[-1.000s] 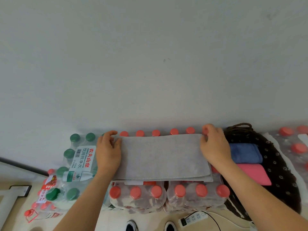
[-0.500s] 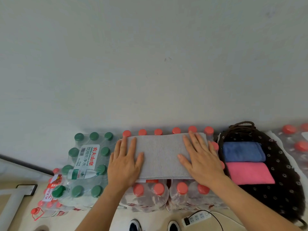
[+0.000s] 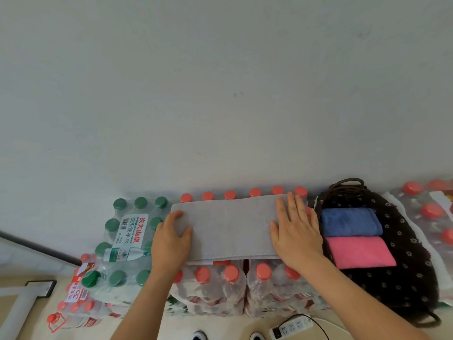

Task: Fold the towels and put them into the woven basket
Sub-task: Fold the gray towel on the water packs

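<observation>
Plastic-wrapped packs of red-capped water bottles (image 3: 215, 290) lie under both hands. A green-capped pack (image 3: 117, 278) sits just outside the left hand (image 3: 169, 244). The dark woven basket (image 3: 404, 278), dotted with small flowers, stands just outside the right hand (image 3: 296, 236) and holds a folded blue towel (image 3: 350, 222) and a pink towel (image 3: 360, 252). A folded grey towel (image 3: 230, 229) spans the gap between the hands. The left hand pinches its near end and the right presses flat, fingers straight. The green pack's label (image 3: 133, 229) reads 农夫山泉 饮用纯净水.
</observation>
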`<control>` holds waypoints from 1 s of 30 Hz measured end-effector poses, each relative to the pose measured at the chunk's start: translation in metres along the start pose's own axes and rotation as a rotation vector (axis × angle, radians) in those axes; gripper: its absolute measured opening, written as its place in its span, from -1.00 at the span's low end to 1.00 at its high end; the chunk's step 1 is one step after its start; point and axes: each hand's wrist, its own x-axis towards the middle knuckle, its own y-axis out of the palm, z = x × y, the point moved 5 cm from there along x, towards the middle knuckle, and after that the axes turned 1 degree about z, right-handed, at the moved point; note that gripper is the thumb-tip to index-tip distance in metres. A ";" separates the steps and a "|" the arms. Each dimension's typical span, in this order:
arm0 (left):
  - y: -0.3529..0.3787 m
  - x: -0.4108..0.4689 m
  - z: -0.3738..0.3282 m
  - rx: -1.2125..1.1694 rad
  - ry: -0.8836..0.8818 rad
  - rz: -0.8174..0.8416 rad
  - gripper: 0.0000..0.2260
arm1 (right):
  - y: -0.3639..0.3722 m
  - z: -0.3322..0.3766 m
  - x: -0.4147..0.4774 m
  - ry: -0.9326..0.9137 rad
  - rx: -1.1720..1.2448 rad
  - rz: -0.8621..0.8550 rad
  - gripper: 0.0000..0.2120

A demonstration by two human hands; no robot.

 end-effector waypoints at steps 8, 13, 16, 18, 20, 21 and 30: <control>-0.020 -0.004 0.017 -0.503 -0.139 0.098 -0.54 | -0.008 0.116 -0.005 -0.301 0.177 -0.042 -0.34; -0.041 -0.002 0.040 -0.523 -0.157 0.057 -0.47 | 0.023 0.152 -0.009 -0.385 0.149 0.105 -0.16; -0.044 -0.001 0.048 -0.527 -0.159 0.091 -0.43 | 0.030 0.156 -0.009 -0.394 0.101 0.121 -0.18; -0.045 -0.001 0.046 -0.532 -0.165 0.100 -0.40 | 0.030 0.156 -0.008 -0.384 0.078 0.130 -0.19; -0.046 0.000 0.043 -0.551 -0.160 0.108 -0.38 | 0.028 0.157 -0.008 -0.381 0.085 0.130 -0.18; -0.047 0.000 0.041 -0.559 -0.153 0.113 -0.38 | 0.030 0.157 -0.008 -0.376 0.084 0.146 -0.18; -0.073 -0.001 0.009 -0.580 -0.083 0.102 -0.32 | 0.024 0.168 -0.004 -0.411 0.259 0.192 -0.26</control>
